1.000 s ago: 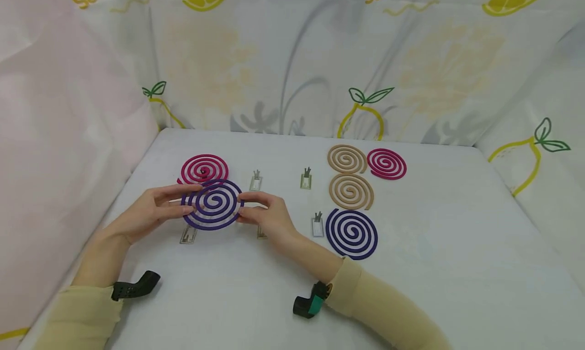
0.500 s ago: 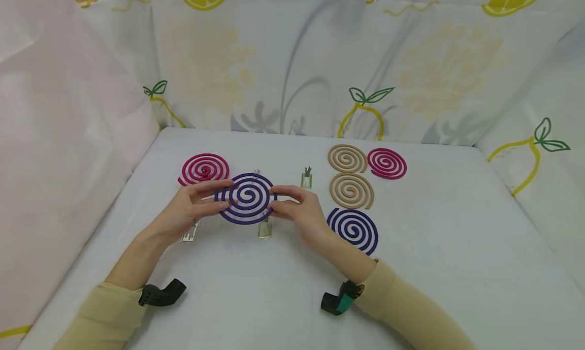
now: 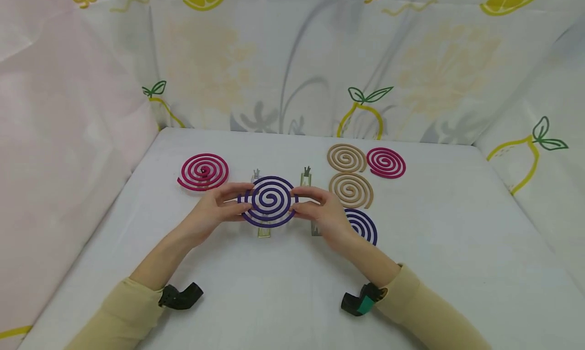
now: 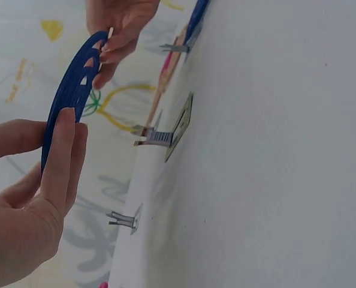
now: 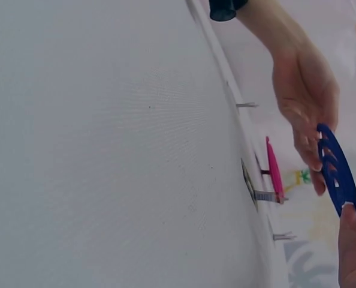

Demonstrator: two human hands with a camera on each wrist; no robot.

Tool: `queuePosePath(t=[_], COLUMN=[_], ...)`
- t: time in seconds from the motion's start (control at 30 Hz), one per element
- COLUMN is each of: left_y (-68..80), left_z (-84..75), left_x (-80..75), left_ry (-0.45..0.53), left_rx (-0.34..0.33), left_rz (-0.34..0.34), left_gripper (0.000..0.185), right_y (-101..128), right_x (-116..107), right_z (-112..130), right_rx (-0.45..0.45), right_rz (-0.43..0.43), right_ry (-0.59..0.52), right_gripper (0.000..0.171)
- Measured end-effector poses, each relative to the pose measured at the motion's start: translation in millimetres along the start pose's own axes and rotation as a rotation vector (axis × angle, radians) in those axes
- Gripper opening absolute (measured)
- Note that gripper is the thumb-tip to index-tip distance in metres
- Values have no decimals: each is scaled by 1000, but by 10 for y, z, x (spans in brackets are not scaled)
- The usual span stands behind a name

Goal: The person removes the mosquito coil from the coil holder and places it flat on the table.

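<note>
A purple mosquito coil is held up above the table, pinched at its left edge by my left hand and at its right edge by my right hand. In the left wrist view the same purple coil is seen nearly edge-on, thumb and fingers on either side of it. Small metal coil stands with upright prongs sit below and behind it: a gold one, a partly covered one by my right fingers, another gold one farther back. A pink coil rests raised on a stand at the left.
At the right lie two tan coils, a pink coil and a second purple coil, partly hidden by my right forearm. The white tabletop ends at a lemon-printed cloth behind.
Both hands have carried the purple coil rightward from beside the raised pink coil to above the middle stands. The other coils have stayed where they were.
</note>
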State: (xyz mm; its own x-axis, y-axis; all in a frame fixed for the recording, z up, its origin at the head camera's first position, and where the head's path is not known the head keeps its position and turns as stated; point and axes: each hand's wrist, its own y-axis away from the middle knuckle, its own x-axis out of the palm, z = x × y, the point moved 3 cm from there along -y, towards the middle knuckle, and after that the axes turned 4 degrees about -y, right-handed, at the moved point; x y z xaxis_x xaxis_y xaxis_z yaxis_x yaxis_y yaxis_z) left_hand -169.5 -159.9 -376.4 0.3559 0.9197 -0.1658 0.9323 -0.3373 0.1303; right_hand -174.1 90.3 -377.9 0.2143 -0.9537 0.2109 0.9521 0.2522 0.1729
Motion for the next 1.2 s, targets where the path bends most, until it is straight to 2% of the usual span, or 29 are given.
queuePosePath(t=[0.23,0.67,0.97,1.2], left_y=[-62,-187,-258,-376], left_z=[-32,-75,-133,-177], left_x=[158,429,620,789], left_ry=[31,78,130,181], left_rx=[17,-3,8,9], left_rz=[-20,-86,-85,-85], left_gripper=[51,48,45,41], right_y=[57,104,160,188], right_x=[-176,-454,-659,-849], right_z=[3,31,104,156], right_rx=[-12,-16,-38,-33], right_rz=[2,-6,-19,-59], right_ry=[23,78,93,120], right_gripper=[38,38,41,39])
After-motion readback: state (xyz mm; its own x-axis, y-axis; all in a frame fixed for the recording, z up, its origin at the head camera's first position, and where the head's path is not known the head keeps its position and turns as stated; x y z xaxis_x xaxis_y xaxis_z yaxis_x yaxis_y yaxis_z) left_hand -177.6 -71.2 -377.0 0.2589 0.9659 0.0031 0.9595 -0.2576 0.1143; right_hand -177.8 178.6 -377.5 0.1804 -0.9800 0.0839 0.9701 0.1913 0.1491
